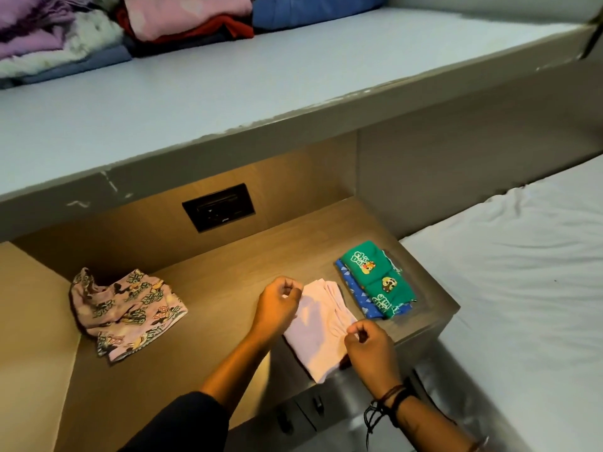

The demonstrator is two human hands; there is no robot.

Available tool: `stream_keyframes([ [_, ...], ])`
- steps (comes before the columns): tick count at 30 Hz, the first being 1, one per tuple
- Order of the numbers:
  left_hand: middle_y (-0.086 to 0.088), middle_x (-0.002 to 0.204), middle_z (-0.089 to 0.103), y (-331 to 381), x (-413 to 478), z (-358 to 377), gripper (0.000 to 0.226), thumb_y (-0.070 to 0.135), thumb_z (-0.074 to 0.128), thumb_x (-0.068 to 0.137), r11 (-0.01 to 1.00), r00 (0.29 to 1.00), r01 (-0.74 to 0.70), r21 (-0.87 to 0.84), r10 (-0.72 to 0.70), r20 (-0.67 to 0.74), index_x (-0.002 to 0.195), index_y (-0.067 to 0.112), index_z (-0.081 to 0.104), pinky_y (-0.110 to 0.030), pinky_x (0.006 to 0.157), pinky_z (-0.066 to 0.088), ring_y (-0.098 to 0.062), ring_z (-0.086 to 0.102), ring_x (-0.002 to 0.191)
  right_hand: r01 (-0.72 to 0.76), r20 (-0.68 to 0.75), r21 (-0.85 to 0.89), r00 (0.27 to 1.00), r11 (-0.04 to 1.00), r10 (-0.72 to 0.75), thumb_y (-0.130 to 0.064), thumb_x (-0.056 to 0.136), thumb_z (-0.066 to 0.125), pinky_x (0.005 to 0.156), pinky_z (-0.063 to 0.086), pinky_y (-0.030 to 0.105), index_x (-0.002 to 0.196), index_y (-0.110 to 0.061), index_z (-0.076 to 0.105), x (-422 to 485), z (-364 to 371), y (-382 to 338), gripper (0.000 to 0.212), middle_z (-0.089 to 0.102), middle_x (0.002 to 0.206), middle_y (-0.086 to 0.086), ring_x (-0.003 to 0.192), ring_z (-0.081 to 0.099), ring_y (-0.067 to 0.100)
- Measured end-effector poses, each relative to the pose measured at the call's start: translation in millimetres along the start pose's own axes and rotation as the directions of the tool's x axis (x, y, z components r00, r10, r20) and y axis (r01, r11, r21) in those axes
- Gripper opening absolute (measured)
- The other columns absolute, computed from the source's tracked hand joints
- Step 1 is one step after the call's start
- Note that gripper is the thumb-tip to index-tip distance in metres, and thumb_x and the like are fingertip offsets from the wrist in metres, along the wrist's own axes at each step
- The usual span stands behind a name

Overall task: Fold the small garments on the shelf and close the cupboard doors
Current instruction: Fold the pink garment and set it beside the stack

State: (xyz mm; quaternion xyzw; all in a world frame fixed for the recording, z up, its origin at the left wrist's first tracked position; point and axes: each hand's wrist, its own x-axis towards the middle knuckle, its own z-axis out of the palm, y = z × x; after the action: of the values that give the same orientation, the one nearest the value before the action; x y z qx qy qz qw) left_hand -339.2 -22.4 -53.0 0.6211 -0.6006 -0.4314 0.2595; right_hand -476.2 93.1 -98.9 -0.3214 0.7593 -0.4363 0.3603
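Note:
A pale pink garment (318, 334) lies partly folded near the front edge of the wooden shelf (228, 282). My left hand (277, 308) pinches its upper left corner. My right hand (370, 349) pinches its right edge, where the cloth bunches. To the right lies a folded green garment (375, 275) with cartoon prints, on top of a folded blue one (354, 295). At the left of the shelf sits a crumpled pink patterned garment (127, 311), unfolded.
A black socket plate (218, 207) is set in the shelf's back wall. Above runs a grey upper shelf (228, 93) with stacked clothes (130, 24). A bed with a white sheet (522, 288) is at the right. Drawer handles (316, 404) show below the shelf.

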Motion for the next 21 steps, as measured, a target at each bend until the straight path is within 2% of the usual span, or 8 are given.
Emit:
stream_keyframes([
  [2, 0.009, 0.096, 0.060, -19, -19, -2, 0.006, 0.027, 0.064, 0.091, 0.974, 0.988, -0.145, 0.173, 0.152, -0.024, 0.095, 0.024, 0.061, -0.021, 0.070, 0.050, -0.010, 0.058, 0.084, 0.147, -0.033, -0.308, 0.986, 0.940, -0.165, -0.016, 0.083, 0.063, 0.061, 0.047, 0.021, 0.084, -0.014, 0.058, -2, -2, 1, 0.005, 0.057, 0.096, 0.004, 0.087, 0.058, 0.021],
  [4, 0.013, 0.100, 0.056, -41, -40, -4, 0.018, 0.035, 0.066, 0.087, 0.869, 0.929, -0.364, 0.334, 0.365, 0.061, 0.101, 0.026, 0.062, -0.019, 0.076, 0.047, -0.006, 0.054, 0.091, 0.293, -0.020, -0.586, 0.927, 0.755, -0.375, -0.021, 0.076, 0.066, 0.073, 0.051, 0.028, 0.100, -0.016, 0.058, 0, -3, 5, 0.025, 0.054, 0.112, 0.009, 0.099, 0.053, 0.024],
  [6, 0.010, 0.114, 0.061, -56, -59, -6, 0.036, 0.048, 0.064, 0.084, 0.730, 0.823, -0.568, 0.379, 0.509, 0.253, 0.112, 0.025, 0.064, -0.021, 0.090, 0.046, -0.005, 0.054, 0.105, 0.463, 0.125, -0.678, 0.838, 0.571, -0.531, -0.025, 0.074, 0.064, 0.093, 0.049, 0.046, 0.122, -0.018, 0.054, 4, -3, 7, 0.050, 0.050, 0.134, 0.014, 0.119, 0.050, 0.032],
  [8, 0.006, 0.140, 0.053, -65, -68, -7, 0.060, 0.062, 0.057, 0.083, 0.597, 0.727, -0.681, 0.423, 0.484, 0.488, 0.132, 0.028, 0.056, -0.027, 0.113, 0.031, -0.009, 0.044, 0.131, 0.680, 0.418, -0.648, 0.694, 0.343, -0.587, -0.031, 0.087, 0.049, 0.112, 0.026, 0.050, 0.141, -0.022, 0.043, 16, -6, 13, 0.055, 0.038, 0.153, 0.009, 0.140, 0.036, 0.031],
  [10, 0.006, 0.160, 0.027, -71, -69, -10, 0.079, 0.073, 0.047, 0.082, 0.498, 0.682, -0.718, 0.486, 0.365, 0.633, 0.148, 0.030, 0.037, -0.033, 0.122, 0.007, -0.011, 0.018, 0.147, 0.819, 0.657, -0.538, 0.555, 0.198, -0.511, -0.043, 0.099, 0.029, 0.115, 0.008, 0.046, 0.147, -0.027, 0.037, 32, -14, 21, 0.051, 0.031, 0.157, -0.001, 0.145, 0.028, 0.024],
  [13, 0.005, 0.164, 0.007, -75, -67, -14, 0.085, 0.073, 0.045, 0.085, 0.415, 0.686, -0.719, 0.558, 0.294, 0.665, 0.154, 0.028, 0.022, -0.031, 0.119, -0.009, -0.012, 0.001, 0.151, 0.848, 0.775, -0.467, 0.529, 0.251, -0.345, -0.073, 0.091, 0.012, 0.121, 0.000, 0.045, 0.153, -0.033, 0.020, 47, -31, 21, 0.073, 0.010, 0.162, -0.011, 0.150, 0.005, 0.014],
  [16, 0.001, 0.162, 0.020, -75, -71, -8, 0.071, 0.066, 0.046, 0.088, 0.435, 0.754, -0.654, 0.619, 0.315, 0.576, 0.147, 0.027, 0.038, -0.029, 0.117, 0.000, -0.018, 0.014, 0.150, 0.883, 0.867, -0.426, 0.460, 0.196, -0.189, -0.084, 0.080, 0.030, 0.122, -0.004, 0.043, 0.154, -0.035, 0.008, 52, -43, 6, 0.091, -0.008, 0.161, -0.016, 0.147, -0.013, 0.008],
  [21, -0.002, 0.151, 0.044, -64, -63, -8, 0.049, 0.051, 0.042, 0.096, 0.426, 0.762, -0.648, 0.631, 0.381, 0.524, 0.130, 0.020, 0.060, -0.030, 0.112, 0.030, -0.020, 0.041, 0.137, 0.915, 0.908, -0.394, 0.402, 0.084, -0.118, -0.051, 0.084, 0.061, 0.120, 0.005, 0.039, 0.154, -0.035, 0.014, 61, -48, -15, 0.086, 0.001, 0.162, -0.013, 0.148, 0.003, 0.012],
])
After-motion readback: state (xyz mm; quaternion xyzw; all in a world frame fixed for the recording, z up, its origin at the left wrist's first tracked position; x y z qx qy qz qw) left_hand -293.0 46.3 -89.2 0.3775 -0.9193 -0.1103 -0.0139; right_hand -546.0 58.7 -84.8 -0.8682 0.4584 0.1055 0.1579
